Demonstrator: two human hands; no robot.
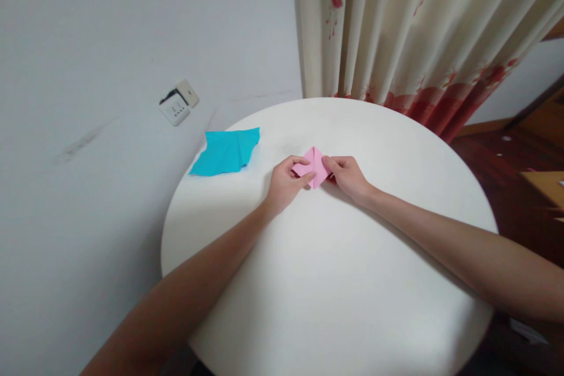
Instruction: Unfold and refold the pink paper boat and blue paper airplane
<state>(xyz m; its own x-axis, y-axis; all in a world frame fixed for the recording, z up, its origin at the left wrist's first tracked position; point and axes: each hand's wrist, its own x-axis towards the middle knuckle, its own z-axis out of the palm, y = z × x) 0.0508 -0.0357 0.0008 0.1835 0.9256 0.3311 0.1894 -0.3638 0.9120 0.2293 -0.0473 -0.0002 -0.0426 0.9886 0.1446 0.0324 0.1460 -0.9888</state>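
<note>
A small piece of folded pink paper (315, 165), diamond-shaped with a crease or slit down its middle, is held between my two hands over the far half of the table. My left hand (284, 181) pinches its left corner, the thumb lying across the lower left face. At the right corner, my right hand (348, 177) grips the paper with the thumb on top and the fingers curled beneath. Those fingertips under the paper are partly hidden.
The round white table (308, 270) stands against a pale wall (110, 41) with a socket (175, 109). A creased blue sheet (227, 153) lies at the table's far left edge. Beyond the table hangs a cream and red curtain (396, 29).
</note>
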